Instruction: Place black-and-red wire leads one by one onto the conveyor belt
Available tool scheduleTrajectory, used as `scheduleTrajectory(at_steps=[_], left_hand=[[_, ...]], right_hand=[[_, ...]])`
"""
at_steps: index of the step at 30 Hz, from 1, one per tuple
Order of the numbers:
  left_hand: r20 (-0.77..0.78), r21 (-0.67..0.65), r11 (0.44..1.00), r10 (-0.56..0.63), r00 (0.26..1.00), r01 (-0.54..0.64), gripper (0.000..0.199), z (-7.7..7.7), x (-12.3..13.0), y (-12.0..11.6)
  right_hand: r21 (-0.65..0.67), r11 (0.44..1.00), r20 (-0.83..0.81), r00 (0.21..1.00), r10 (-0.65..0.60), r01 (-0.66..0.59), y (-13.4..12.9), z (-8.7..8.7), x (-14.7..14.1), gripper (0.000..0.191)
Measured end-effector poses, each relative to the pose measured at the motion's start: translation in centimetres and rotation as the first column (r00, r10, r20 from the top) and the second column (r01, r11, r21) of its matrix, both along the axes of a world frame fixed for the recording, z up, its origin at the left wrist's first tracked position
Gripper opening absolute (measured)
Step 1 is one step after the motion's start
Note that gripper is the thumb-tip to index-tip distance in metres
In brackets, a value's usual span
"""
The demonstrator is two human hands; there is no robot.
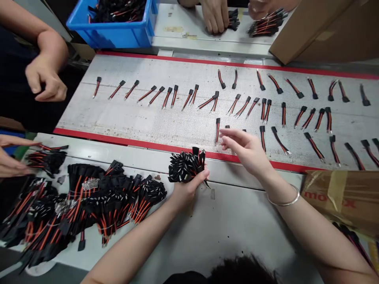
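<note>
My left hand [189, 191] grips a thick bundle of black-connector wire harnesses [186, 166] at the bench edge, with the connectors fanned out on top. My right hand [245, 152] hangs over the conveyor belt [142, 122] with its fingers apart, holding nothing. Its fingertips are close to a single red-and-black harness [217, 130] on the belt, and a silver bangle circles that wrist. Rows of similar harnesses [299, 118] lie spaced across the belt. A large heap of harnesses [89, 201] lies on the bench to the left of my left hand.
A co-worker's hand [45, 77] rests at the far left, and another person's hand [12, 165] touches harnesses at the left edge. Hands [214, 15] sort harnesses on the far bench beside a blue crate [112, 29]. Cardboard boxes [322, 27] stand at right.
</note>
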State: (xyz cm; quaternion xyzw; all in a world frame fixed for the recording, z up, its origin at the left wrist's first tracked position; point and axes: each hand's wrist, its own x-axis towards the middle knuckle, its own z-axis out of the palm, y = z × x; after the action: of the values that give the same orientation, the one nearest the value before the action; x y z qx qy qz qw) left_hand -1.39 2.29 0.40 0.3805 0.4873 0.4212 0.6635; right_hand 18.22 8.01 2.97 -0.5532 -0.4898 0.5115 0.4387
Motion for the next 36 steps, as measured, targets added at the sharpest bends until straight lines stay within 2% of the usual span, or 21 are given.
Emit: scheduleTrajectory(at_steps=[3,6,10,21,25,27,28,30,33,35,36], left_hand=[[-0.111,-0.023,0.999,0.023,0.994,-0.026,0.022,0.2,-0.1,-0.1],[-0.117,0.039,0.999,0.003,0.993,0.002,0.020,0.5,-0.2,0.2],[-0.095,0.122,0.992,-0.031,0.995,0.043,0.017,0.7,-0.2,0.6],[-0.163,0.215,0.973,-0.047,0.985,0.082,0.012,1.1,-0.2,0.9],[-0.125,0.199,0.977,-0.057,0.990,0.081,0.012,1.0,-0.2,0.9],[-0.104,0.194,0.978,-0.051,0.993,0.071,0.016,0.8,-0.2,0.8],[-0.096,0.187,0.980,-0.043,0.994,0.060,0.017,0.7,-0.2,0.7],[-0.088,0.154,0.988,-0.016,0.996,0.030,0.020,0.6,-0.2,0.5],[-0.097,0.099,0.995,-0.014,0.995,0.024,0.024,0.8,-0.2,0.3],[-0.115,0.086,0.995,-0.046,0.992,0.056,0.024,1.0,-0.1,0.2],[-0.125,0.085,0.994,-0.059,0.990,0.070,0.024,1.1,-0.1,0.3]], right_hand=[[0.050,0.964,-0.129,0.955,0.266,-0.261,-1.1,1.6,-0.4,0.023],[0.108,0.915,-0.225,0.887,0.402,-0.388,-1.9,2.4,-1.0,0.022],[0.132,0.916,-0.253,0.880,0.401,-0.380,-2.3,2.2,-1.5,0.014],[0.161,0.921,-0.301,0.871,0.387,-0.354,-2.4,2.0,-1.3,0.014],[0.126,0.898,-0.238,0.866,0.440,-0.422,-2.2,2.0,-1.4,0.016],[0.143,0.887,-0.174,0.871,0.458,-0.438,-2.2,2.0,-1.5,0.010],[0.146,0.892,-0.161,0.879,0.449,-0.428,-2.2,2.0,-1.6,0.006],[0.117,0.922,-0.192,0.903,0.384,-0.368,-2.1,1.8,-1.6,0.012],[0.020,0.979,-0.263,0.943,0.202,-0.204,-1.5,1.1,-1.2,0.020],[-0.022,0.998,-0.180,0.982,0.055,-0.060,-0.8,0.6,-0.4,0.021],[-0.027,1.000,-0.072,0.997,-0.006,0.004,-0.4,0.4,0.2,0.021]])
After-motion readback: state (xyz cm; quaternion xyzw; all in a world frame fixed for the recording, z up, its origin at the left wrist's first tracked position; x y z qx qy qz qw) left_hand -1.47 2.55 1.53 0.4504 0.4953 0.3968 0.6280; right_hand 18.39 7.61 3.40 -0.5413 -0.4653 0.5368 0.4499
